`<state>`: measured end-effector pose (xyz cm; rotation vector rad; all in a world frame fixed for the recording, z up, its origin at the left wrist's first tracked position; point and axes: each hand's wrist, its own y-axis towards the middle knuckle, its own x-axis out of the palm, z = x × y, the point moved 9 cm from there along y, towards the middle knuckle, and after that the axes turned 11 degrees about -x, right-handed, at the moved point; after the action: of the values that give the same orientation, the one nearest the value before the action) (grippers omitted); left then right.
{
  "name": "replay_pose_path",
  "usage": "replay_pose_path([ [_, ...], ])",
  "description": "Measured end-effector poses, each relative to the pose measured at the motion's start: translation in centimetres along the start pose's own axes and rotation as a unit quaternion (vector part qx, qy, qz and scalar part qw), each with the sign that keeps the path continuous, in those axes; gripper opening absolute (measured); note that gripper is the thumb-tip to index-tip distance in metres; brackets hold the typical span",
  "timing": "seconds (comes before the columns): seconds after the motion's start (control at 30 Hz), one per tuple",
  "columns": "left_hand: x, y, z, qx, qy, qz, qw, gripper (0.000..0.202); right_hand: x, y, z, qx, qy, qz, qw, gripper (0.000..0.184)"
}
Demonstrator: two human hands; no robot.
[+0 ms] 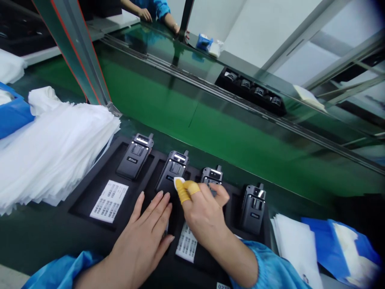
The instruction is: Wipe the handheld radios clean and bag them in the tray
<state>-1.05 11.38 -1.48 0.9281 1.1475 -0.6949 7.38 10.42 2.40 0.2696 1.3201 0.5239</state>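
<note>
A black foam tray (90, 192) in front of me holds several dark handheld radios standing in slots. My left hand (144, 237) lies flat and open on the tray, fingers stretched toward the second radio (173, 170). My right hand (203, 210) wears yellow finger cots and pinches a small white piece (178, 181) against that second radio's lower face. The third radio (212, 176) stands just behind my right fingers, the first radio (134, 155) to the left, and a fourth radio (253, 206) to the right. White barcode labels (109, 200) lie in the tray.
A thick stack of white foam bags (54, 148) lies at left, beside a blue bin (13, 114). A green conveyor belt (210, 120) runs behind the tray, carrying another black tray of radios (252, 92). Another person's hands (146, 15) work at the far side. White and blue sheets (319, 241) lie at right.
</note>
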Motion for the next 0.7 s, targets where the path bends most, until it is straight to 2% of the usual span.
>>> replay_pose_path([
  [0.1, -0.5, 0.3, 0.2, -0.005, 0.002, 0.013, 1.000, 0.043, 0.4, 0.3, -0.3, -0.032, 0.013, -0.005, 0.999, 0.025],
  [0.2, -0.6, 0.8, 0.3, -0.018, -0.002, 0.028, 0.999, 0.042, 0.5, 0.2, 1.9, -0.012, -0.021, -0.019, 1.000, 0.029],
  [0.33, 0.1, 1.0, 0.4, -0.011, 0.007, 0.027, 1.000, 0.049, 0.4, 1.2, 4.5, -0.006, -0.067, -0.026, 0.997, 0.025],
  [0.53, 1.1, 0.3, 0.2, 0.008, 0.020, 0.017, 1.000, 0.053, 2.3, 4.4, 3.7, -0.063, -0.032, -0.024, 0.997, 0.026],
  [0.7, 0.7, 0.5, 0.0, 0.015, 0.021, 0.021, 0.999, 0.050, 3.0, 4.5, 4.0, -0.068, -0.025, -0.037, 0.997, 0.027],
])
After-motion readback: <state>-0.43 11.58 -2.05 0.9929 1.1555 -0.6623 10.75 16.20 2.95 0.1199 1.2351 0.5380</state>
